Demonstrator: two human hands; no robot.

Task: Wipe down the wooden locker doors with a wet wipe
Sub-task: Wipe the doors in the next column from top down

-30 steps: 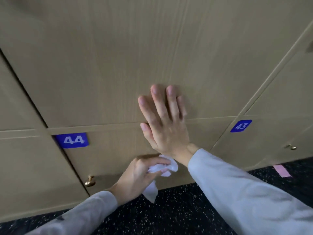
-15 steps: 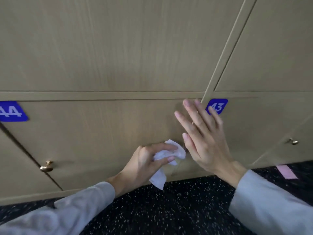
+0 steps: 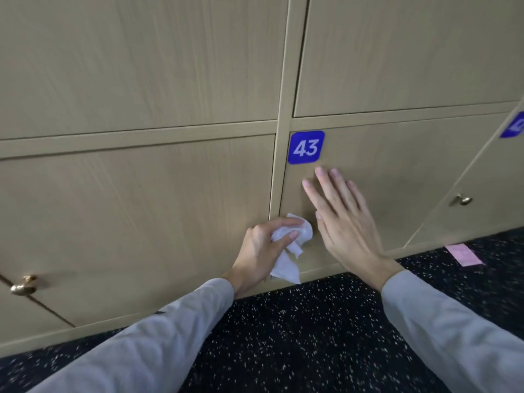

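Light wooden locker doors fill the view. The bottom door with the blue label 43 [image 3: 306,147] is door 43 [image 3: 397,171]. My left hand [image 3: 263,251] grips a crumpled white wet wipe [image 3: 286,251] against the lower left corner of that door, beside the vertical divider [image 3: 279,165]. My right hand [image 3: 343,219] lies flat with straight fingers on door 43, just below the label and right of the wipe. The bottom door to the left [image 3: 141,211] has a brass knob [image 3: 22,285].
A brass knob [image 3: 463,199] sits on door 43 at the right. A second blue label [image 3: 514,126] shows at the right edge. The dark speckled floor [image 3: 297,336] runs below the lockers, with a pink strip [image 3: 463,254] on it.
Both hands and the view have shifted right, from the door labelled 44 to door 43. My right hand now lies flat below label 43; the wipe sits at that door's lower left corner.
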